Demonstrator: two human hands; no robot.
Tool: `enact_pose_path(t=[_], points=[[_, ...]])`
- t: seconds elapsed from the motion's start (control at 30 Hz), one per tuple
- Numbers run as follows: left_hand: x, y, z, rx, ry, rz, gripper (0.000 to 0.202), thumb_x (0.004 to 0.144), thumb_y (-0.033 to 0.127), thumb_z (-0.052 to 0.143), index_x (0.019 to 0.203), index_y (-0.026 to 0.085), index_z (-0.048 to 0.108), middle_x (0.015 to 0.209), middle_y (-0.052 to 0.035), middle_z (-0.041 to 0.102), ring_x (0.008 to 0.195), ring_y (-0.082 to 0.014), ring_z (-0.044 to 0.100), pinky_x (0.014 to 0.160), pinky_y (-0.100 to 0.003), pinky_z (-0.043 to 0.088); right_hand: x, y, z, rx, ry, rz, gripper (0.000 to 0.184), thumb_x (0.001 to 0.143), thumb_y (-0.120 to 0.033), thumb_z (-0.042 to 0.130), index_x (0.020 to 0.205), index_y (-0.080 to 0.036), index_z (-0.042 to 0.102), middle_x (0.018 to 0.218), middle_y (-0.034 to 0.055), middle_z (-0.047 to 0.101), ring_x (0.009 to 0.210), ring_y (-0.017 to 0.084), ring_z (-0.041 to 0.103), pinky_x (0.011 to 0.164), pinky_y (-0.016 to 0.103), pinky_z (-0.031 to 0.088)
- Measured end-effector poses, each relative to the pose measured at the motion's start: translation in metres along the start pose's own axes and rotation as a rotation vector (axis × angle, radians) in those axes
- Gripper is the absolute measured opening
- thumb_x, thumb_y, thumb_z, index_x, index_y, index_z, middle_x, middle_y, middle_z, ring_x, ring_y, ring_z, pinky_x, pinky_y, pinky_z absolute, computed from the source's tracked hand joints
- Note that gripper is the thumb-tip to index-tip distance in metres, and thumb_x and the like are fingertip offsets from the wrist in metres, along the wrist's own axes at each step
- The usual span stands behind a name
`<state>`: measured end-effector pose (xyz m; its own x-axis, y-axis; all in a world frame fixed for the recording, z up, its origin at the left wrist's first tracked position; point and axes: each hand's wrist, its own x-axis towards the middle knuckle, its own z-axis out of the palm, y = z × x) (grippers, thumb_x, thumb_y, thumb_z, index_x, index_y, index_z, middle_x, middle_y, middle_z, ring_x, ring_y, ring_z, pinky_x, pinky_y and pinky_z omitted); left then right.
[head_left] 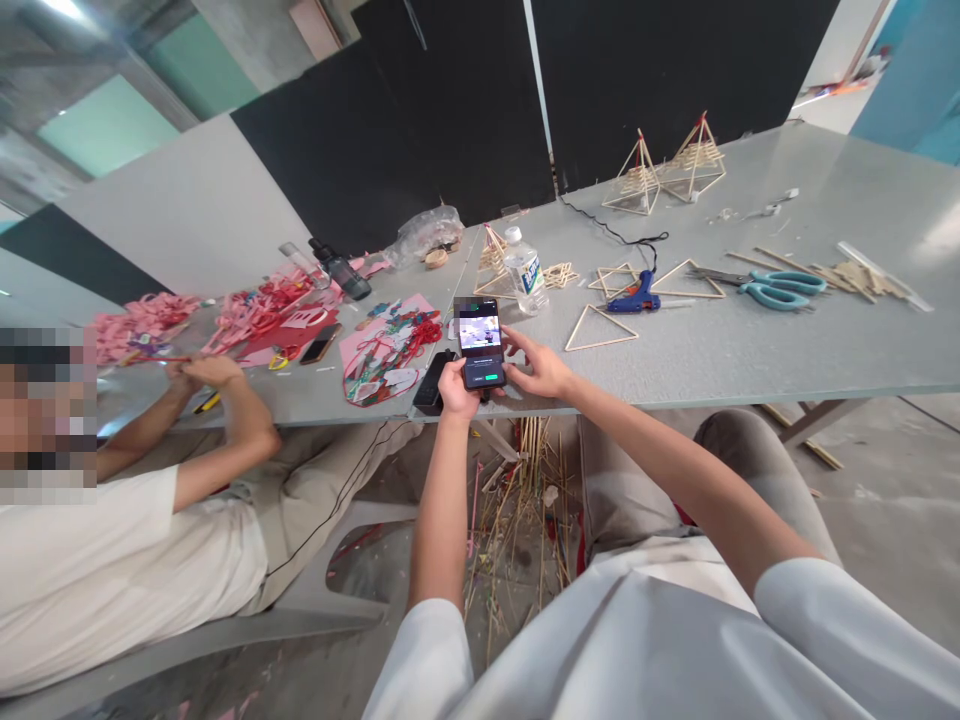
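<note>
My left hand [457,390] is wrapped round the lower part of a black phone [480,340] held upright at the near table edge, its screen lit with a picture. My right hand [536,365] sits just right of the phone, fingers spread and touching its side. A second dark phone [433,380] lies flat on the grey table [750,350] just left of my left hand. A pink card with red and white paper cutouts [386,350] lies to the left of that.
A water bottle [526,270], blue glue gun [634,297], stick triangles [600,328], teal scissors [780,290] and stick pyramids [667,165] lie on the table. A person in a white shirt [112,570] sits at left among pink paper pieces [142,325]. Loose sticks [525,510] litter the floor.
</note>
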<state>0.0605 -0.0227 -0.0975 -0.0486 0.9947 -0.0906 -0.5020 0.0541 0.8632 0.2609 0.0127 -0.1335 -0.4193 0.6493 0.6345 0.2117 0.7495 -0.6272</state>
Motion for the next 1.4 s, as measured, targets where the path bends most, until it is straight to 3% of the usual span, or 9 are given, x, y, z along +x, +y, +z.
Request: enact_pose_path(t=[0.2, 0.37, 0.67, 1.1, 1.4], points=[[-0.002, 0.001, 0.003, -0.018, 0.004, -0.003, 0.043, 0.09, 0.033, 0.046, 0.105, 0.007, 0.077, 0.09, -0.0168, 0.081, 0.1, -0.0381, 0.081, 0.078, -0.052, 0.07, 0.0, 0.003, 0.002, -0.01, 0.0, -0.006, 0.082, 0.101, -0.044, 0.056, 0.174, -0.017, 0.028, 0.145, 0.0167, 0.071, 0.111, 0.028, 0.072, 0.088, 0.04, 0.06], [-0.002, 0.001, 0.003, -0.015, 0.004, 0.003, 0.043, 0.09, 0.034, 0.048, 0.108, 0.007, 0.077, 0.098, -0.0183, 0.082, 0.103, -0.039, 0.081, 0.077, -0.051, 0.07, 0.0, 0.004, 0.003, -0.014, 0.004, -0.012, 0.081, 0.102, -0.043, 0.055, 0.173, -0.017, 0.027, 0.144, 0.0172, 0.071, 0.112, 0.028, 0.072, 0.089, 0.041, 0.06], [-0.003, 0.001, 0.002, 0.017, -0.053, -0.033, 0.061, 0.089, 0.037, 0.051, 0.136, 0.004, 0.071, 0.115, -0.022, 0.082, 0.108, -0.0424, 0.08, 0.073, -0.052, 0.069, 0.001, 0.0, 0.003, -0.026, -0.029, -0.018, 0.091, 0.098, -0.043, 0.066, 0.172, -0.014, 0.022, 0.142, 0.0213, 0.068, 0.099, 0.026, 0.073, 0.094, 0.045, 0.061], [-0.002, 0.001, 0.001, 0.032, -0.048, -0.033, 0.058, 0.088, 0.037, 0.051, 0.131, 0.004, 0.073, 0.111, -0.0214, 0.083, 0.107, -0.0419, 0.081, 0.076, -0.052, 0.07, 0.002, -0.004, 0.003, -0.051, -0.039, 0.032, 0.094, 0.096, -0.044, 0.066, 0.17, -0.011, 0.019, 0.141, 0.0239, 0.066, 0.099, 0.029, 0.072, 0.092, 0.048, 0.061], [0.001, -0.002, 0.001, 0.048, 0.054, -0.052, 0.054, 0.076, 0.029, 0.052, 0.118, 0.005, 0.076, 0.104, -0.019, 0.083, 0.101, -0.0405, 0.082, 0.077, -0.053, 0.07, 0.001, 0.001, 0.005, -0.054, -0.028, 0.028, 0.092, 0.1, -0.049, 0.063, 0.171, -0.012, 0.019, 0.142, 0.0229, 0.067, 0.098, 0.028, 0.072, 0.091, 0.046, 0.061]])
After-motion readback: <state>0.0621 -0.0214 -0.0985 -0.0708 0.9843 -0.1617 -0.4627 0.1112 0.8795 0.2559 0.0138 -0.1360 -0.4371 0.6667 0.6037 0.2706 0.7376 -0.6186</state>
